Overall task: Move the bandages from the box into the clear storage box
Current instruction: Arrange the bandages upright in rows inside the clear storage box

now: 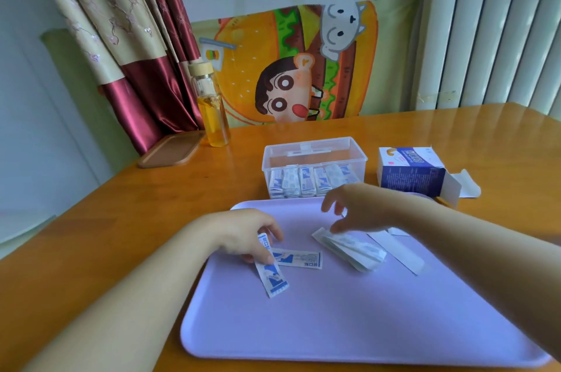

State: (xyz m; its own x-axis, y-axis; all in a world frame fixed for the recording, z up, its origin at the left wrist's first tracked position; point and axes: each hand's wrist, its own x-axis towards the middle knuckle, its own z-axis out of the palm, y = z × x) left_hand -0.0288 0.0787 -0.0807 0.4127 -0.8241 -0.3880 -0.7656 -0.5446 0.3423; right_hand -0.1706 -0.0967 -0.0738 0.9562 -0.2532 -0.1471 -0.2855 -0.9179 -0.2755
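table: we see a shiny orange-brown wood table (151, 204) that fills the lower part of our view.
tray: a pale purple tray (334, 326) lies on the table, close to us. its near right corner is cut off by the edge.
room: a red and cream curtain (136, 52) hangs at the back left. a cartoon burger cloth (288, 68) hangs behind the table. a white ribbed panel (501, 37) stands at the right.
other things: a glass bottle (212, 107) with yellow drink stands at the back left of the table, just beside a flat brown lid (170, 150).
clear storage box: the clear storage box (267, 159) sits on the table just behind the tray, open on top. a row of bandages (306, 182) stands up along its front wall.
bandage box: the bandage box (409, 171) is blue and white, to the right of the clear one. its end flap is open.
left hand: our left hand (243, 232) has its fingers curled round one blue bandage (270, 274), whose low end reaches down to the tray. a second bandage (299, 259) lies flat, touching it.
right hand: our right hand (364, 207) is over the back of the tray. its fingertips touch the far end of a white pile (355, 250) of bandages, and its thumb is held apart.
hard to see: the right hand is blurry, so we cannot tell if it pinches the pile. a long white strip (397, 253) lies right of the pile, partly under the arm. the inside of the bandage box is hidden.
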